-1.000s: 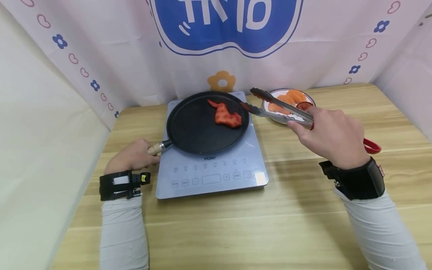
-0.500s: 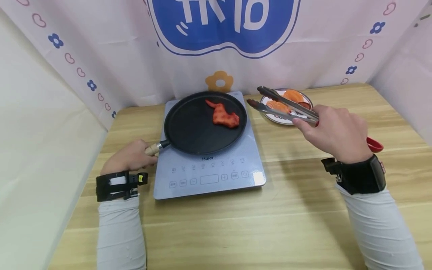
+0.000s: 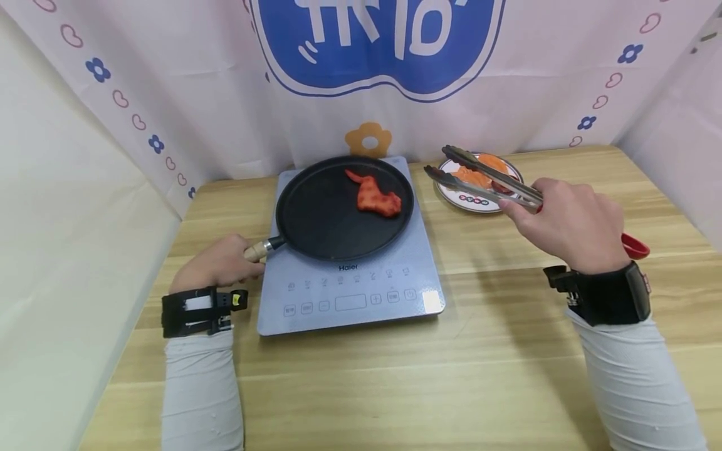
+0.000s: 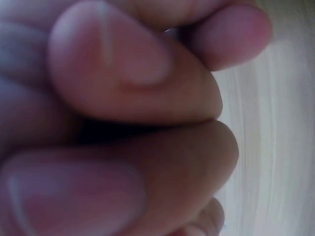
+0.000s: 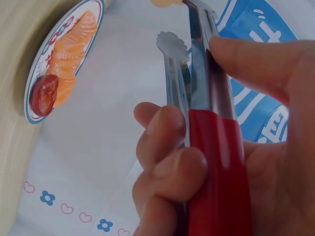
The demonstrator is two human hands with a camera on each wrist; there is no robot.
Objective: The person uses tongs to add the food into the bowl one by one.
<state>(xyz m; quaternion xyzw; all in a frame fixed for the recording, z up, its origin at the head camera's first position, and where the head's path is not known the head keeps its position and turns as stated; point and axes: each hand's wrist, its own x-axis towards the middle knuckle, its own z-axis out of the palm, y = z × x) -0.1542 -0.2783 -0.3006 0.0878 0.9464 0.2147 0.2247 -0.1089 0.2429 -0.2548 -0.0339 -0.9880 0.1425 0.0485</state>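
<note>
My left hand (image 3: pixel 221 260) grips the wooden handle (image 3: pixel 256 251) of a flat black frying pan (image 3: pixel 327 216); in the left wrist view its fingers are curled tight. A red, wing-shaped piece of meat (image 3: pixel 376 195) lies on the pan's right half. My right hand (image 3: pixel 578 222) holds metal tongs (image 3: pixel 491 177) by their red grips (image 5: pixel 216 172). The tongs' scalloped tips are spread, with nothing between them, and overlap the plate (image 3: pixel 470 202) in the head view. On that plate lie orange slices of food (image 5: pixel 74 46) and a dark red round piece (image 5: pixel 45 96).
The pan sits on a grey induction cooker (image 3: pixel 350 313) with a touch panel. All stands on a wood-grain table (image 3: pixel 361 388). A printed white cloth (image 3: pixel 197 81) hangs behind, and a pale panel (image 3: pixel 68 207) borders the left side.
My right hand has drawn the tongs to the right, away from the pan and across the plate. The left hand keeps its grip on the handle; the red meat stays put.
</note>
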